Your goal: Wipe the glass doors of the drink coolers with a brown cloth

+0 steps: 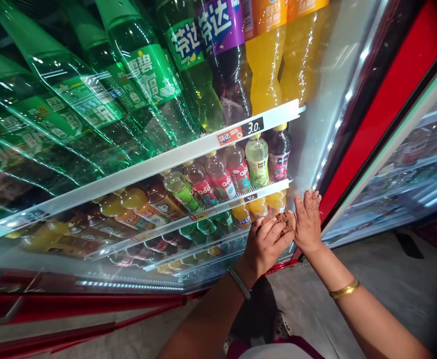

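Observation:
My left hand [269, 243], with a grey-green bangle at its wrist, is closed over a crumpled brown cloth [286, 220] at the fridge's glass front. Most of the cloth is hidden under my fingers. Close beside it, my right hand [308, 222], below a gold bracelet [344, 289], has its fingers stretched out flat near the right edge of the glass. It holds nothing. Behind the glass, near my hands, stand small orange drink bottles [277, 202] on a shelf.
Large green soda bottles [143, 75] fill the upper shelf, with purple and orange bottles [265, 65] to their right. Juice bottles [222, 177] line the shelf below. A red frame [383, 104] borders another glass-fronted fridge [405, 164] at right. Grey floor [316, 304] lies below.

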A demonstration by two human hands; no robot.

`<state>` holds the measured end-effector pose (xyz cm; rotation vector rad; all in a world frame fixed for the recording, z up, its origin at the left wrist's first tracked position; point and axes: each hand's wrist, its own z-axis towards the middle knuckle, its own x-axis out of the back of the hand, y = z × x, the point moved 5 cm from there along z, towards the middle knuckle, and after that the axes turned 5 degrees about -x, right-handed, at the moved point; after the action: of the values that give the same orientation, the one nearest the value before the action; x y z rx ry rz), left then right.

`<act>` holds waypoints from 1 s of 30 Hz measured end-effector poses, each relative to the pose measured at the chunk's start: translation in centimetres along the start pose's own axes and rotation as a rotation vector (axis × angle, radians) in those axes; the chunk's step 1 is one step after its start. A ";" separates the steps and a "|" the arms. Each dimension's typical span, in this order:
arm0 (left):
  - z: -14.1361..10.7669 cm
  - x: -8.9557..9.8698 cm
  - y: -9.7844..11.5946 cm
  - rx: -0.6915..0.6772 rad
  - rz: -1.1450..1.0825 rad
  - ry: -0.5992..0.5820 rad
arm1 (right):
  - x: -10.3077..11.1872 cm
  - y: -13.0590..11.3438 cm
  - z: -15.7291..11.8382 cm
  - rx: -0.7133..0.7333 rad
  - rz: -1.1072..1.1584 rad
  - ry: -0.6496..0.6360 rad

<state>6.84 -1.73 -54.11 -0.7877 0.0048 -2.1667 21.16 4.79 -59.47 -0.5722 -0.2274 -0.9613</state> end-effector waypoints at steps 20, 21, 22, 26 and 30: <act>2.8 4.6 -3.3 0.038 -0.085 0.044 | 0.6 -6.4 1.9 0.024 0.055 0.045; 2.4 4.7 -3.2 0.030 -0.087 0.023 | 0.2 -6.5 2.0 0.014 0.046 0.045; 1.8 4.6 -3.1 0.023 -0.090 -0.008 | -0.2 -6.5 1.9 0.008 0.038 0.042; -0.6 4.6 -3.1 -0.014 -0.074 -0.094 | -0.9 -5.9 1.4 -0.005 0.080 0.035; 1.0 6.5 -4.2 -0.009 -0.004 0.024 | 0.7 -7.2 2.3 -0.039 0.255 0.035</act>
<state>1.37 -3.18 -48.78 -0.7671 0.0256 -2.1810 15.82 2.42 -54.68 -0.6044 -0.1014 -0.7292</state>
